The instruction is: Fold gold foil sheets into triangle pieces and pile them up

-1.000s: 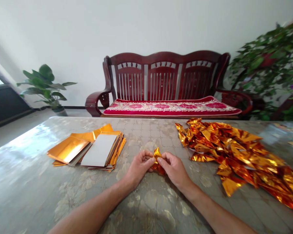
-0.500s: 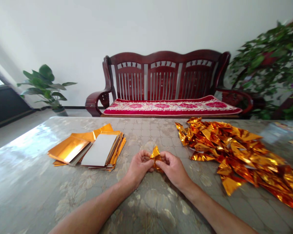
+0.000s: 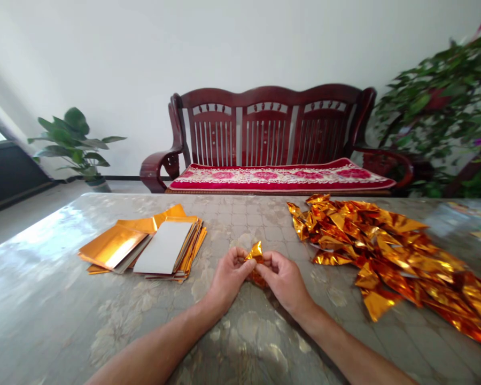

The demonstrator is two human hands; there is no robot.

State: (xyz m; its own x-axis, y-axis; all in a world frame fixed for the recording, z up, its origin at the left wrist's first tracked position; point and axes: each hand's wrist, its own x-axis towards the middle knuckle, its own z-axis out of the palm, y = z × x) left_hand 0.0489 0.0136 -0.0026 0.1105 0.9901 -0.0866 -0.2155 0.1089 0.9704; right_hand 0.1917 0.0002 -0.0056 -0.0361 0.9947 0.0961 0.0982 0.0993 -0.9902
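Between my two hands, just above the table, is a folded piece of gold foil paper (image 3: 257,250). My left hand (image 3: 234,270) pinches its left side, and my right hand (image 3: 279,274) pinches the right side; the thumbs nearly meet in front of it. Part of the foil sticks up above the fingers and some shows below, while its middle is hidden. To the left lies a stack of flat gold foil sheets (image 3: 118,243) with pale backs, a grey-white sheet (image 3: 164,248) on top. At the right is a heap of folded gold foil pieces (image 3: 385,240).
A patterned tablecloth covers the table (image 3: 136,331). Clear plastic packaging (image 3: 459,216) lies at the far right. Beyond the table's back edge stands a dark red wooden bench (image 3: 264,128) with a floral cover (image 3: 282,176). Potted plants (image 3: 78,141) flank it.
My thumbs have drawn closer together over the foil, covering more of its middle. The stack and the heap stay where they were.
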